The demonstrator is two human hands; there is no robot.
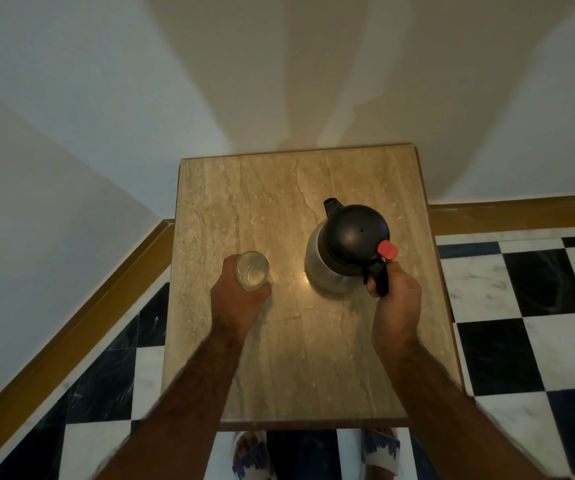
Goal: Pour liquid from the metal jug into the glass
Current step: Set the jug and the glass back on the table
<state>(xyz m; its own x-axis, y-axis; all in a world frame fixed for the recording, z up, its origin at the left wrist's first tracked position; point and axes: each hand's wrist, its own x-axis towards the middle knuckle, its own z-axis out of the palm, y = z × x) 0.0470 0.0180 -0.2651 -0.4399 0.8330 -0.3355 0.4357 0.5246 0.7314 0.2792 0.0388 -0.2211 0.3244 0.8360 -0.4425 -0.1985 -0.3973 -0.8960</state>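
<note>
The metal jug (pixel 317 265) stands upright on the beige stone table (pixel 244 202), right of centre. It has a black lid, a red thumb lever and a black spout that points away from me. My right hand (pixel 395 299) is closed around its black handle. A clear glass (pixel 252 270) stands on the table to the left, seen from above, with what looks like a little clear liquid at the bottom. My left hand (pixel 235 303) is wrapped around the glass from the near side.
The small table stands in a room corner, with white walls behind and to the left. A brown skirting runs along both walls. Black and white checkered floor tiles surround the table. My feet in sandals show below the table's near edge.
</note>
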